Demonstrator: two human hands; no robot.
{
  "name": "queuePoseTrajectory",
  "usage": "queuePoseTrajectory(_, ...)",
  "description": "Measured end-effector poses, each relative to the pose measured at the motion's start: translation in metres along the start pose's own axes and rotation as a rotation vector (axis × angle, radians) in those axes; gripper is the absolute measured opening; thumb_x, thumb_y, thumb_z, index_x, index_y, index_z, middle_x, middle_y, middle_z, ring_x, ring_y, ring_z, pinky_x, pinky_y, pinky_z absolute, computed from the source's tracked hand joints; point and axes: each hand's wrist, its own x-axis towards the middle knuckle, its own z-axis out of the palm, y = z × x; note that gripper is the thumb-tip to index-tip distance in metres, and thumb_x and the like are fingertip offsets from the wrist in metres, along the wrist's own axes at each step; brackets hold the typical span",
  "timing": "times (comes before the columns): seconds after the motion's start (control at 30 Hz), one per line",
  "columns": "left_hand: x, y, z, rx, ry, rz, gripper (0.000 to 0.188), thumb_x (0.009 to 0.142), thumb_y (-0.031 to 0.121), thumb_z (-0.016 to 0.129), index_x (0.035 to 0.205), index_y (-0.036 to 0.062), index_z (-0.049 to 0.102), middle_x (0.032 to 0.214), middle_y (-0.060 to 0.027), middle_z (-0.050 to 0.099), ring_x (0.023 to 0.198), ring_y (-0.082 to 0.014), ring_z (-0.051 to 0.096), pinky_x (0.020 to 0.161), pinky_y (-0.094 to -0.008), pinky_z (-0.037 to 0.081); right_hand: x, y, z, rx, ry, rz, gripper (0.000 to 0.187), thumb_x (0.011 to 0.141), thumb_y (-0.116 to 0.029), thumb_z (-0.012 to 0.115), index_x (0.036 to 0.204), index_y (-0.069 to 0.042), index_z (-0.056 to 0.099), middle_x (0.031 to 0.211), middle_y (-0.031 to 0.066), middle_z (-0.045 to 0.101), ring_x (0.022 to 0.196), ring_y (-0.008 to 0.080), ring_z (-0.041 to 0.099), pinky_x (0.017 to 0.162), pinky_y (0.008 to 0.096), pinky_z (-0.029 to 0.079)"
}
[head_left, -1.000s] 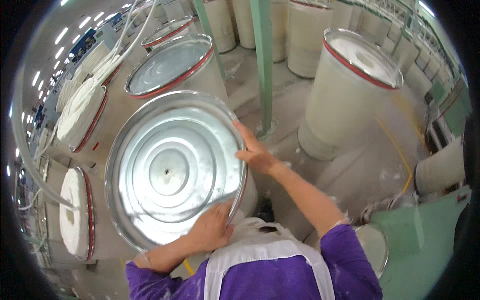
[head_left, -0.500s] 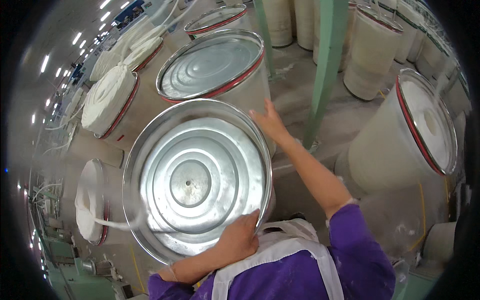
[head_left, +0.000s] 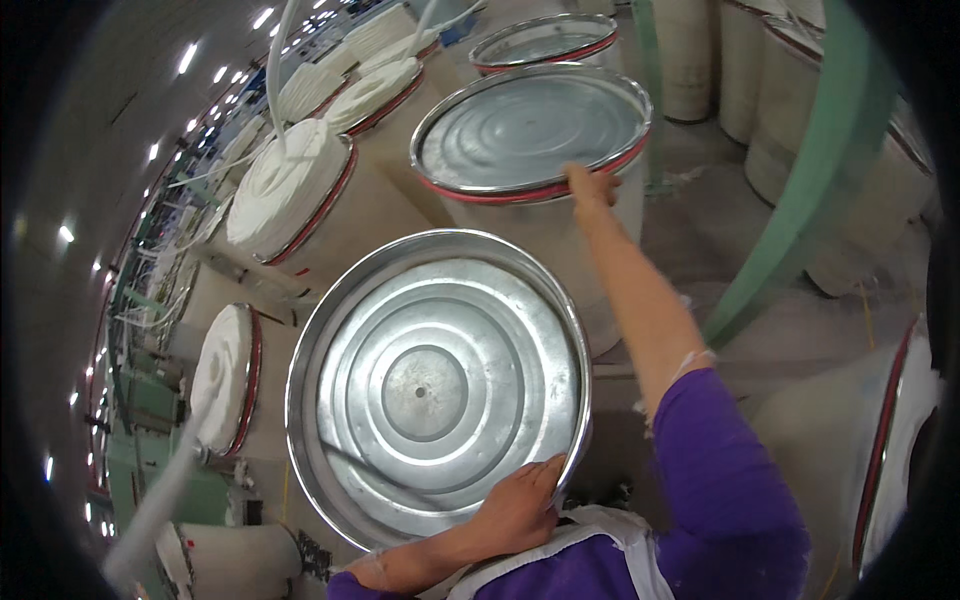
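In front of me stands a tall round sliver can whose steel rim [head_left: 300,345] surrounds a ridged metal plate [head_left: 425,392] with a small centre hole. My left hand [head_left: 517,508] is closed over the near right part of that rim. Beyond it is a second pale can with a red band [head_left: 480,197] under its steel rim and a similar metal plate [head_left: 530,122] near its top. My right arm stretches out to this second can, and my right hand [head_left: 592,188] grips its near right rim. Part of those fingers is hidden behind the rim.
Cans heaped with coiled white sliver [head_left: 290,185] stand along the left, with strands running upward. A green post [head_left: 810,190] slants on the right. Another sliver-filled can [head_left: 870,440] is close at the right edge. A third plate-topped can [head_left: 545,42] stands farther back.
My right hand has gone from open in the air beside the near can to gripping the second can's rim. The view has shifted. My left hand keeps hold of the near rim.
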Motion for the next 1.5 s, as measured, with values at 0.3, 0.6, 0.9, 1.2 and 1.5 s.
queuePoseTrajectory(0.3, 0.046, 0.008, -0.006, 0.059, 0.07, 0.011, 0.067, 0.066, 0.001, 0.056, 0.128, -0.0119, 0.037, 0.105, -0.0252, 0.056, 0.091, -0.0381, 0.056, 0.082, -0.0411, 0.047, 0.115, -0.059, -0.005, -0.328, 0.223, -0.661, 0.073, 0.075, -0.038, 0.064, 0.131, 0.001, 0.038, 0.122, 0.0257, 0.05, 0.114, 0.0391, 0.049, 0.096, 0.0564, 0.038)
queuePoseTrajectory(0.6, 0.062, 0.009, -0.019, 0.09, -0.036, 0.134, 0.074, 0.059, 0.002, 0.064, 0.126, -0.0158, 0.038, 0.109, -0.0264, 0.056, 0.091, -0.0346, 0.059, 0.083, -0.0374, 0.049, 0.058, -0.047, -0.015, -1.086, -0.278, -1.499, 0.055, 0.082, -0.063, 0.05, 0.077, -0.012, 0.069, 0.079, 0.008, 0.065, 0.083, 0.0272, 0.061, 0.084, 0.0439, 0.037)
queuePoseTrajectory(0.9, 0.083, 0.0, -0.036, -0.011, -0.108, 0.1, 0.076, 0.057, 0.004, 0.064, 0.124, -0.0187, 0.038, 0.124, -0.0316, 0.048, 0.104, -0.0397, 0.055, 0.091, -0.0402, 0.046, 0.112, -0.075, 0.0, -1.118, -0.312, -1.581, 0.042, 0.065, -0.049, 0.068, 0.086, -0.012, 0.07, 0.086, 0.0149, 0.068, 0.085, 0.0342, 0.064, 0.078, 0.0469, 0.048)
queuePoseTrajectory(1.2, 0.163, -0.043, -0.082, 0.044, -0.02, 0.152, 0.072, 0.054, 0.001, 0.059, 0.121, -0.0187, 0.039, 0.123, -0.0318, 0.049, 0.103, -0.0392, 0.056, 0.091, -0.0405, 0.046, 0.191, -0.096, 0.007, -0.998, -0.357, -1.71, 0.052, 0.062, -0.055, 0.071, 0.092, -0.012, 0.068, 0.087, 0.0125, 0.067, 0.088, 0.0336, 0.062, 0.079, 0.0448, 0.046)
queuePoseTrajectory(1.5, 0.207, -0.062, -0.118, 0.011, -0.04, 0.232, 0.074, 0.055, 0.001, 0.058, 0.126, -0.0131, 0.039, 0.122, -0.0285, 0.051, 0.1, -0.0392, 0.057, 0.088, -0.0396, 0.048, 0.251, -0.142, 0.007, -1.219, -0.357, -1.485, 0.057, 0.062, -0.055, 0.073, 0.097, -0.01, 0.068, 0.092, 0.0154, 0.066, 0.088, 0.0365, 0.061, 0.078, 0.0451, 0.047)
